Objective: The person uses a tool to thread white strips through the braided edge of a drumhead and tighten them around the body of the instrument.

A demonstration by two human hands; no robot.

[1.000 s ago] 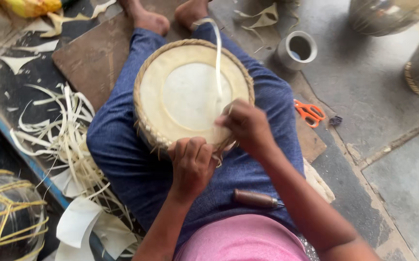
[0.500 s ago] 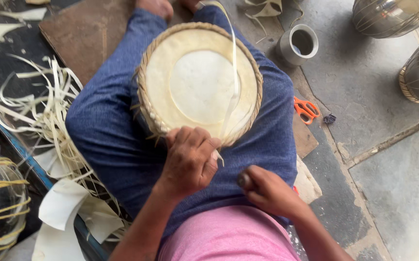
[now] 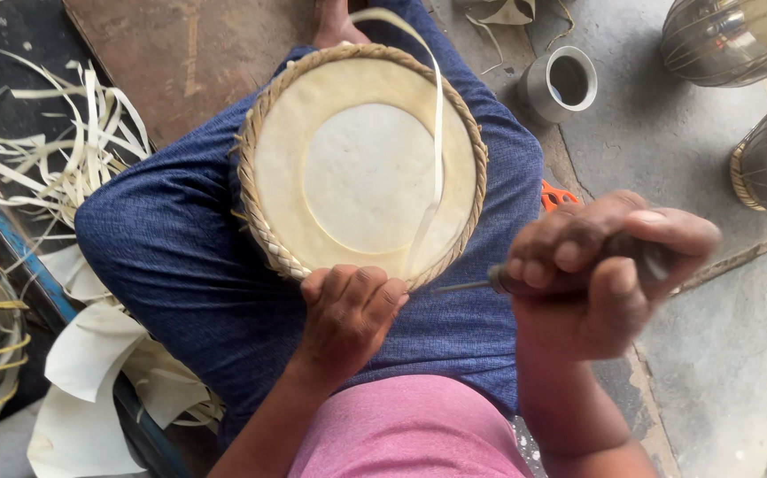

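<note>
Grey concrete floor (image 3: 667, 159), metal cup (image 3: 561, 84), orange scissors (image 3: 556, 195), pale strips (image 3: 65, 142), brown board (image 3: 189, 62)

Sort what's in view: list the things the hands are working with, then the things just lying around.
In hand:
- drum on the lap, near rim gripped by the left hand
- pale strip across its face
- pointed tool in the right hand

Lying about:
- metal cup
- orange scissors
- loose strips
- metal shells

My left hand (image 3: 348, 310) rests palm down, fingers curled forward. My right hand (image 3: 600, 274) is raised beside it, fisted, thumb over the knuckles, both forearms angling inward.
</note>
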